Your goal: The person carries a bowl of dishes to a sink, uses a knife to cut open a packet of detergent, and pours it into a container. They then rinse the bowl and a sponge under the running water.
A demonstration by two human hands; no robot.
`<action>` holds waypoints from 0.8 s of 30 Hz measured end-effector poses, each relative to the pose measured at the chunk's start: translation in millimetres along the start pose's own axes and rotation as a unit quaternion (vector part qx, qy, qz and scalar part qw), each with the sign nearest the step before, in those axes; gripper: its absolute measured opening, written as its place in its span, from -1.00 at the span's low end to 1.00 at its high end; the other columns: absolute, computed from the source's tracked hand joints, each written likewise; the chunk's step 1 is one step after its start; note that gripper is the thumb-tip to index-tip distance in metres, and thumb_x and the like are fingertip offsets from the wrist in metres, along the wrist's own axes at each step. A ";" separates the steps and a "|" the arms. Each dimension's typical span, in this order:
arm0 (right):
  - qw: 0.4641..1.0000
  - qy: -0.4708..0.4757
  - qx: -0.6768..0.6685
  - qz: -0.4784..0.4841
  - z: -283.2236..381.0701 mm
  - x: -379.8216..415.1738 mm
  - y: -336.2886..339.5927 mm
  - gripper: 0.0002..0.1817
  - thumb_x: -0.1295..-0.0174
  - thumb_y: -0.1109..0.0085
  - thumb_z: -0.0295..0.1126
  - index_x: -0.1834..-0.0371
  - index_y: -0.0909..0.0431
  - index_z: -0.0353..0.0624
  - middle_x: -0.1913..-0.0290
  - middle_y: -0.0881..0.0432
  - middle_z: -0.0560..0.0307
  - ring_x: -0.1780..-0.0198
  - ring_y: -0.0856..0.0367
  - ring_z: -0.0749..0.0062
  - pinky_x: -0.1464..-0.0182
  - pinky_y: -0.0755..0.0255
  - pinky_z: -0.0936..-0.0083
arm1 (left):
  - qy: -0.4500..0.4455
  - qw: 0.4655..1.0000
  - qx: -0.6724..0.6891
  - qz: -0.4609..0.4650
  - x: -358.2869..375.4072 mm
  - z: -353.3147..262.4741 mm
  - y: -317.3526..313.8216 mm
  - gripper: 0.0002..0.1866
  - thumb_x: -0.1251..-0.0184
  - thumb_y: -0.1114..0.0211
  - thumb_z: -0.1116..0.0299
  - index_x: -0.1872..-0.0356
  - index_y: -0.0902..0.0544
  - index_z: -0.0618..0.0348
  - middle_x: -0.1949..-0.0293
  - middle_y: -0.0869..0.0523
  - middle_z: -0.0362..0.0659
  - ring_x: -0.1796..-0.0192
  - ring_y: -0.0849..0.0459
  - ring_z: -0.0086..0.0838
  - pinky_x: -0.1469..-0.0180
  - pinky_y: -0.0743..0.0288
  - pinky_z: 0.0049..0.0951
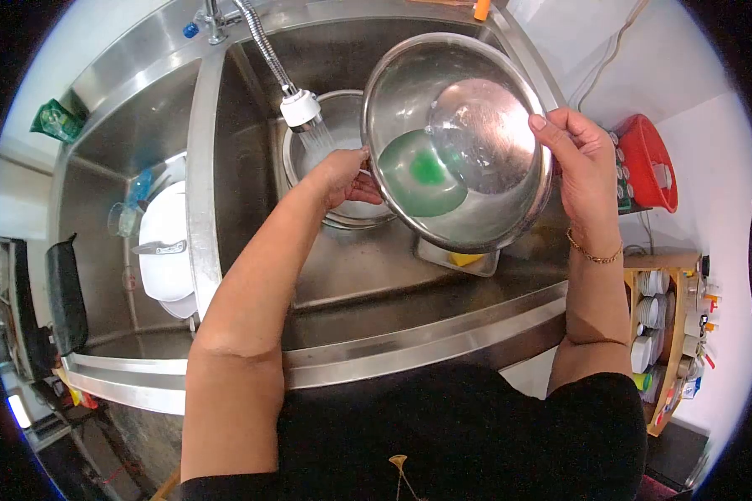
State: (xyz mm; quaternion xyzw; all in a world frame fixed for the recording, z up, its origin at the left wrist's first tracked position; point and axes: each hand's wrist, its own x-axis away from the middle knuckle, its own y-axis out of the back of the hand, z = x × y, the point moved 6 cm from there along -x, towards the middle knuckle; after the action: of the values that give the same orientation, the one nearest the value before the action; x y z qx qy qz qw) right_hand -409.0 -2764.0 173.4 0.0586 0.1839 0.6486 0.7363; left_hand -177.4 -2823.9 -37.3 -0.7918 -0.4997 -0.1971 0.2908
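A metal mixing bowl (505,219) is held tilted over the right basin of the sink, its inside facing me. A pool of green liquid (426,171) lies at its lower left, with a darker green spot. My right hand (585,154) grips the right rim, thumb on top. My left hand (348,179) is at the left rim, fingers reaching under the bowl and partly hidden. Behind it, water runs from the white faucet head (301,108) into another metal bowl (289,163) in the basin. A yellow sponge (466,260) shows in a small tray (481,268) below.
White plates (165,219), a knife (160,248) and a clear cup (125,220) are in the left basin. A steel divider (202,167) separates the basins. A red basket (648,154) stands at the right, above a wooden rack (656,334) with stacked dishes.
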 end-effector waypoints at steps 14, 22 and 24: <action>1.000 -0.001 0.007 -0.006 6.6 2.6 -4.2 -0.82 -0.13 -0.24 -0.35 0.55 -0.52 -0.15 0.60 -0.36 0.52 0.54 -0.18 0.86 0.51 0.01 0.79 | -0.004 1.000 0.006 0.003 3.5 -3.4 -3.8 -0.50 -0.44 0.18 0.06 0.11 -0.44 0.42 0.28 -0.57 0.11 0.28 -0.64 -0.14 0.27 -0.64 -0.26; 1.000 0.007 0.000 0.005 6.3 3.5 -4.4 -0.83 -0.14 -0.24 -0.35 0.53 -0.52 -0.16 0.59 -0.38 0.51 0.53 -0.19 0.87 0.51 0.00 0.80 | -0.002 1.000 0.002 0.019 2.2 -3.2 -3.4 -0.46 -0.44 0.17 0.04 0.07 -0.37 0.49 0.28 -0.56 0.20 0.26 -0.65 -0.08 0.23 -0.65 -0.28; 1.000 0.014 -0.012 0.005 6.5 3.0 -5.5 -0.82 -0.14 -0.24 -0.35 0.53 -0.52 -0.17 0.59 -0.39 0.50 0.55 -0.19 0.88 0.53 0.00 0.80 | 0.001 1.000 0.001 0.016 1.7 -3.5 -3.4 -0.47 -0.44 0.16 0.05 0.07 -0.38 0.48 0.28 -0.56 0.21 0.27 -0.65 -0.08 0.23 -0.65 -0.27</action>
State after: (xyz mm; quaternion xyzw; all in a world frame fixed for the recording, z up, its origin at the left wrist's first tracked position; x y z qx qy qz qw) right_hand -401.4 -2761.0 177.0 0.0416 0.1859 0.6549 0.7313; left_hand -179.8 -2823.9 -32.7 -0.7993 -0.4869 -0.1926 0.2948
